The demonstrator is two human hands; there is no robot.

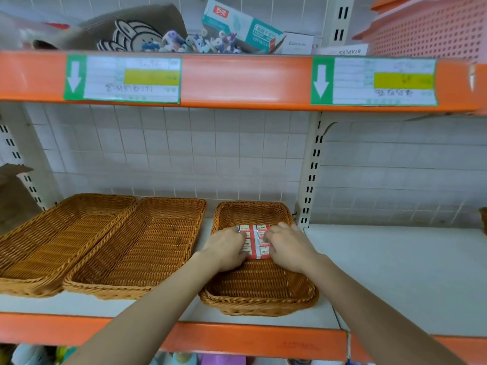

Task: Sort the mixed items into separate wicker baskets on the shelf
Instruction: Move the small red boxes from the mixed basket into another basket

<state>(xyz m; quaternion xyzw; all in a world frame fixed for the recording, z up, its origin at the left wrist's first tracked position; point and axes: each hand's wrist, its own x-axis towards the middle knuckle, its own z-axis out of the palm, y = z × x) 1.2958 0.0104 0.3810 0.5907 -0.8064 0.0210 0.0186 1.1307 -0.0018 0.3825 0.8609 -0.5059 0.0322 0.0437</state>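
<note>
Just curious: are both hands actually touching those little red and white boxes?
Touching. The head view shows the left hand and right hand gripping the red and white boxes.

Two bare forearms, no sleeves visible, ending in the left hand (226,250) and right hand (287,246), without rings or watches.

**Plenty Hidden on the Shelves**

Both hands cover the outer edges of the red-and-white packet block (254,242), so its full count can't be told, and its print is too small to read. The left hand (226,250) hides its fingertips; the right hand (288,246) too. At nine o'clock the leftmost basket (60,238) is cut off. Up at twelve, the shelf labels (122,79) blur, handwriting unreadable.
</note>
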